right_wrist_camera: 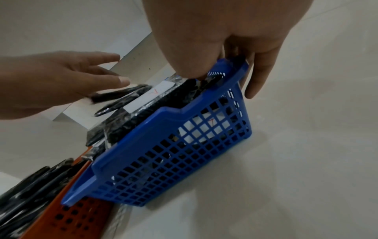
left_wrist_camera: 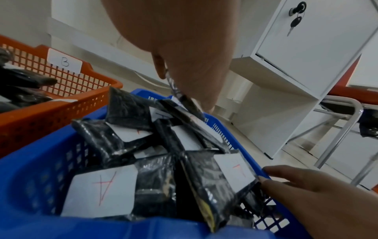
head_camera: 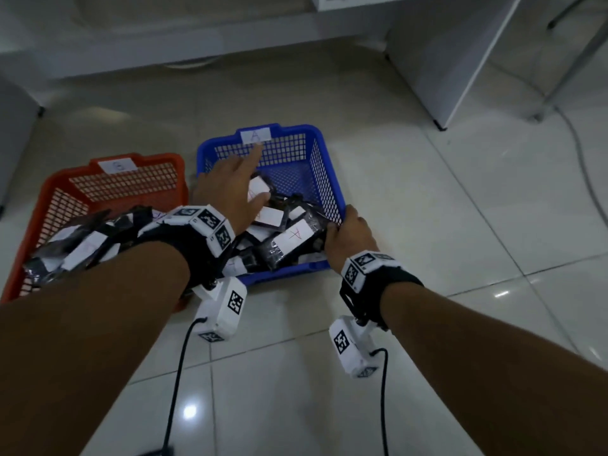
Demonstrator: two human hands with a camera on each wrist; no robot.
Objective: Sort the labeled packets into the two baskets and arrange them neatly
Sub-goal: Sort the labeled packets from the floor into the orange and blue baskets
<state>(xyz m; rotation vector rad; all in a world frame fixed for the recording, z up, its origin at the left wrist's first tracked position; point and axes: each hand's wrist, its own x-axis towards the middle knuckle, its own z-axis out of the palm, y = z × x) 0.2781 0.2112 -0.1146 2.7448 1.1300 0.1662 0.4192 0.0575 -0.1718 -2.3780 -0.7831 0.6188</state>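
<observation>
Nearest the viewer, the right hand (head_camera: 350,236) sits at the near right corner of the blue basket (head_camera: 332,189), fingers curled over the rim (right_wrist_camera: 235,77) and onto the end of a labeled packet (head_camera: 289,241) lying just inside; whether the fingertips pinch the packet, the rim, or both cannot be told. Beyond those fingers, more packets (left_wrist_camera: 126,142) lie overlapped and tilted at odd angles, each a dark glossy pouch bearing a white label (left_wrist_camera: 100,190) with a red letter. Farther in, the left hand (head_camera: 230,189) hovers over the heap with fingers straight and spread, the index finger aimed toward the basket's far wall and its tag (head_camera: 256,135); in the left wrist view a packet edge (left_wrist_camera: 178,90) stands against the fingers, and contact is uncertain. Left of that hand, the orange basket (head_camera: 33,232) holds its own untidy pile, its tag (left_wrist_camera: 65,62) marked B.

Judged by appearance, the packets are light, thin and flexible, with slick film likely to slide one over another. A pinch across a short edge, or flat fingers squaring several together, appears the surest hold.
</observation>
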